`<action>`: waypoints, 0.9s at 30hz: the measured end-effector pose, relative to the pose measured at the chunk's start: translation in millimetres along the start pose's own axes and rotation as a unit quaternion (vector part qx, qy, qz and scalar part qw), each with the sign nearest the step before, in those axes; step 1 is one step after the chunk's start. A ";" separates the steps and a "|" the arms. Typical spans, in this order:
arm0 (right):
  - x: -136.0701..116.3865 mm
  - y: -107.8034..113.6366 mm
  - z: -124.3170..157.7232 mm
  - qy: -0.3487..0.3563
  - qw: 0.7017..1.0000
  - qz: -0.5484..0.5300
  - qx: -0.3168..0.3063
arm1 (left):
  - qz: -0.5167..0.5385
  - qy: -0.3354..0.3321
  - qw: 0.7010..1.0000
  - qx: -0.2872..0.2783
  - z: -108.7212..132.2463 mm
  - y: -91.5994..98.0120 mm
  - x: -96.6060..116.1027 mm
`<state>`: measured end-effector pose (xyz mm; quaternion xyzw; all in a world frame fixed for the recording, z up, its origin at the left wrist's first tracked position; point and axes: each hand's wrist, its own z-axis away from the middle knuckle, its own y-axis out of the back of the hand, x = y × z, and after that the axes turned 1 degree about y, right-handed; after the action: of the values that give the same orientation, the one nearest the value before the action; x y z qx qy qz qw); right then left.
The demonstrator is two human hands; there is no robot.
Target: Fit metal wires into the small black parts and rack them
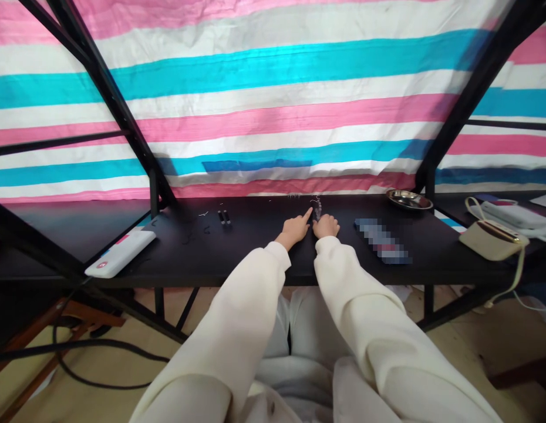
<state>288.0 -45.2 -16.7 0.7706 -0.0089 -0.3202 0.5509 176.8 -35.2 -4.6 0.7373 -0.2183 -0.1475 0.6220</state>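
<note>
Both my arms in white sleeves reach onto a black table. My left hand rests on the tabletop with the index finger pointing forward and the other fingers curled in. My right hand lies right beside it, fingers closed round a small thin grey thing that stands up from the table; I cannot make out what it is. Tiny pale bits lie just beyond the hands.
A white flat box lies at the table's left edge and two small dark pieces left of the hands. A blurred dark object, a metal dish and a beige case sit right. Black frame posts flank the striped tarp.
</note>
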 end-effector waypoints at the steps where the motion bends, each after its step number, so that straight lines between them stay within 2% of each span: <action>1: 0.2 -0.2 0.4 0.005 1.000 -0.001 0.005 | 0.007 0.004 1.000 -0.001 -1.7 -0.7 0.4; 5: 0.9 -2.0 0.3 0.018 1.000 -0.007 0.022 | 0.067 0.024 0.996 0.050 -2.3 -2.7 -0.6; 8: 1.1 -3.9 -0.6 0.024 0.999 -0.007 0.036 | 0.125 0.064 0.986 0.094 -1.9 -4.7 -1.1; 12: 0.9 -4.4 -0.8 0.031 0.998 -0.006 0.048 | 0.181 0.110 0.969 0.126 -6.1 -8.1 -0.5; 17: 1.0 -1.5 -0.2 0.035 0.999 -0.010 0.030 | 0.262 0.107 0.947 0.153 -7.0 -9.6 -4.9; 23: 2.3 -2.3 -0.7 0.036 0.999 -0.015 0.036 | 0.345 0.078 0.909 0.219 12.7 -4.4 -40.1; 27: 4.6 -5.4 -1.8 0.045 0.998 -0.006 0.032 | 0.433 0.128 0.867 0.213 37.8 -0.5 -65.0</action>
<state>290.8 -43.2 -23.2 0.8015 0.0101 -0.2877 0.5241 102.4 -34.6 -15.5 0.6959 -0.4600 0.2822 0.4739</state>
